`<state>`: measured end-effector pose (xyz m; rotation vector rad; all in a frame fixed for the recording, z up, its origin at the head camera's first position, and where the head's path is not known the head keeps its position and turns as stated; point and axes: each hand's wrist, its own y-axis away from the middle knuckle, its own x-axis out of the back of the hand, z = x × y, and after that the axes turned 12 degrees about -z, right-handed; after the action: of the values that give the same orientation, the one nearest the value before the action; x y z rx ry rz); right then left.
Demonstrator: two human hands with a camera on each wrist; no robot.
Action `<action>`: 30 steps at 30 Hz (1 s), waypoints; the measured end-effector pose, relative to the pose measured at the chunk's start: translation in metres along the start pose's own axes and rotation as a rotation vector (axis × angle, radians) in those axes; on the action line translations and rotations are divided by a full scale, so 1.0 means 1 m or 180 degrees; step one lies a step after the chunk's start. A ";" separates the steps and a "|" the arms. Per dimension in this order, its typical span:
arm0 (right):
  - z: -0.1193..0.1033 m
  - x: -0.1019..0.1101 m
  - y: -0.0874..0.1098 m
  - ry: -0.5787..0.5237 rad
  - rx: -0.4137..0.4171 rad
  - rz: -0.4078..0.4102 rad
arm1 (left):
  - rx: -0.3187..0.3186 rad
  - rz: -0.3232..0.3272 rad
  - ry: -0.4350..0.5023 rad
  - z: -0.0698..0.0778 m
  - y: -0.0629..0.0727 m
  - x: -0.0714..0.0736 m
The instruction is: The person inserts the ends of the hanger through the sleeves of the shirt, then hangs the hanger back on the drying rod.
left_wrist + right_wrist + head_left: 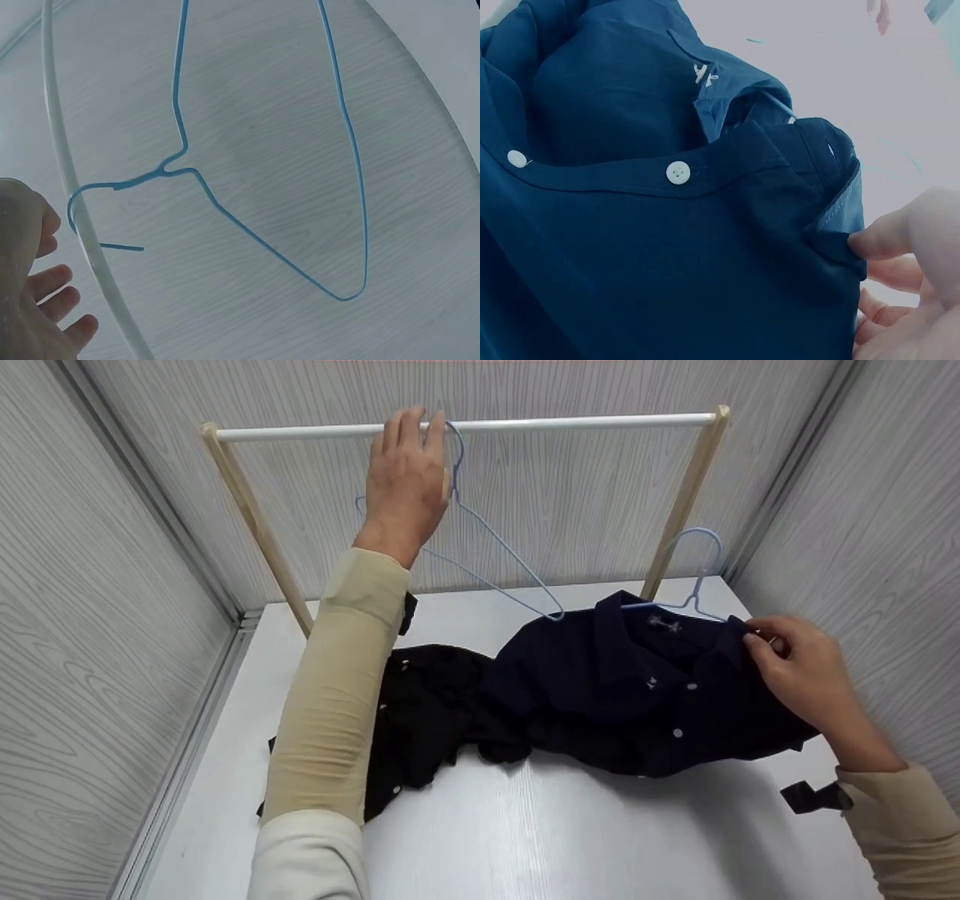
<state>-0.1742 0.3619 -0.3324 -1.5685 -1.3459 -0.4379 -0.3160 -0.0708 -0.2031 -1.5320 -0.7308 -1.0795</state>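
Note:
My left hand [407,472] is at the white rod, its fingers extended and apart, with nothing held. Beside it, a blue wire hanger [262,240] hangs by its hook over the rod [64,142]. With thumb and fingers, my right hand [806,667] pinches the collar edge of a navy shirt [585,690], near the shoulder. Another light-blue hanger [697,598] lies inside the shirt's neck, hook sticking up. White buttons run down the shirt front; in the right wrist view the shirt's collar [742,82] stands partly folded.
The rod rests on wooden posts [259,521] at both sides. A black garment [420,720] with small buttons lies crumpled at left on the white table [480,840], partly behind the left forearm. Wood-grained panels [105,622] enclose the back and sides.

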 end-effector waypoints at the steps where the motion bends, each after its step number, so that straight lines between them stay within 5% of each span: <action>1: -0.001 0.000 -0.001 0.0007 0.0004 0.0025 | 0.0034 -0.0055 -0.0032 -0.002 -0.001 0.001; 11: -0.012 0.005 -0.027 0.0117 0.0164 0.0134 | 0.0304 -0.0204 -0.0055 -0.018 0.005 -0.003; 20: -0.027 0.014 -0.056 0.0133 0.0175 0.0189 | 0.0380 -0.0410 -0.0186 -0.009 0.001 -0.001; 30: -0.035 0.026 -0.083 0.0226 0.0135 0.0277 | 0.0357 -0.0374 -0.0329 -0.003 -0.002 -0.004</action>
<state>-0.2286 0.3382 -0.2600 -1.5559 -1.2207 -0.4051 -0.3202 -0.0729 -0.2058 -1.4720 -0.9469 -1.0334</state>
